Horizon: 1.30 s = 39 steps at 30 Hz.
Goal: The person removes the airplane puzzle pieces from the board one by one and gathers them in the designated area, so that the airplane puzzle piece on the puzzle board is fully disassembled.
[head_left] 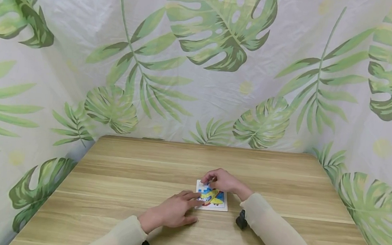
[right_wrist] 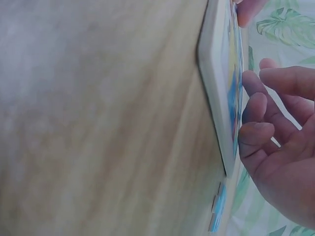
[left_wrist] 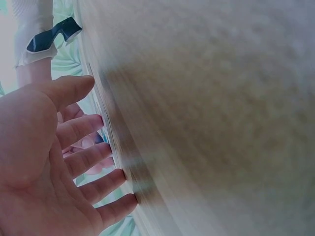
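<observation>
A small jigsaw puzzle with a yellow airplane picture lies flat in its white frame on the wooden table. My left hand rests with spread, nearly straight fingers over the puzzle's left side, the thumb on the tabletop. Above the far part of the puzzle, my right hand bends its fingers down and pinches a blue puzzle piece, mostly hidden by the fingers. A pale uncovered patch shows in the picture beside those fingertips. In the right wrist view, the curled lower fingers are right at the board's surface.
A loose blue puzzle piece lies on the table just off the frame's corner in the right wrist view. The wooden table reaches back to a leaf-patterned cloth. Dark wrist mounts hang below both sleeves.
</observation>
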Available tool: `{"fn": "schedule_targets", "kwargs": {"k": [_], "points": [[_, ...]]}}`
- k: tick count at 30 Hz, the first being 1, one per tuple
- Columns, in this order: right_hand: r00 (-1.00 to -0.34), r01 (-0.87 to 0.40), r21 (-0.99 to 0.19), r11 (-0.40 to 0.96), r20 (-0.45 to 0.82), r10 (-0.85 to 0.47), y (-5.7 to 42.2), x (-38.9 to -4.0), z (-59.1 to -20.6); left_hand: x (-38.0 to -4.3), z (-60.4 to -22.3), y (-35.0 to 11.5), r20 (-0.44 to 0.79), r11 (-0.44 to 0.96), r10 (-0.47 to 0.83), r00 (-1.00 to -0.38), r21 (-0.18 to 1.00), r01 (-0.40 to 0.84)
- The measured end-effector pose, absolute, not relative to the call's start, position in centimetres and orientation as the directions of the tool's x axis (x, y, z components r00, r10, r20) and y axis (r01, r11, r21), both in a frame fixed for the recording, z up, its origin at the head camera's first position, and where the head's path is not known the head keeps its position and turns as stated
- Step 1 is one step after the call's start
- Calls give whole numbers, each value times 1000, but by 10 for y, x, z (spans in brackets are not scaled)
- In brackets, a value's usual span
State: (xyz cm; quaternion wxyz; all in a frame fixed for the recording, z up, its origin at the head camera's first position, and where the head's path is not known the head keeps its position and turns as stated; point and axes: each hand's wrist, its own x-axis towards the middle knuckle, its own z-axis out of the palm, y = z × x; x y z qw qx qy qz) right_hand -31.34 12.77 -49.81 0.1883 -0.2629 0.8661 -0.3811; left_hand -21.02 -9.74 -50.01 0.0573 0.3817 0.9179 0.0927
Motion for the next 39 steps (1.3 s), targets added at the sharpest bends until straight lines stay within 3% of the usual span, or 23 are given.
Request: {"fn": "schedule_targets", "kwargs": {"k": [39], "points": [[-771,-321,-766,558,-131,-623,129,-314,-497,-211,-501,-98,-50,710,693,-719,216,670]]}}
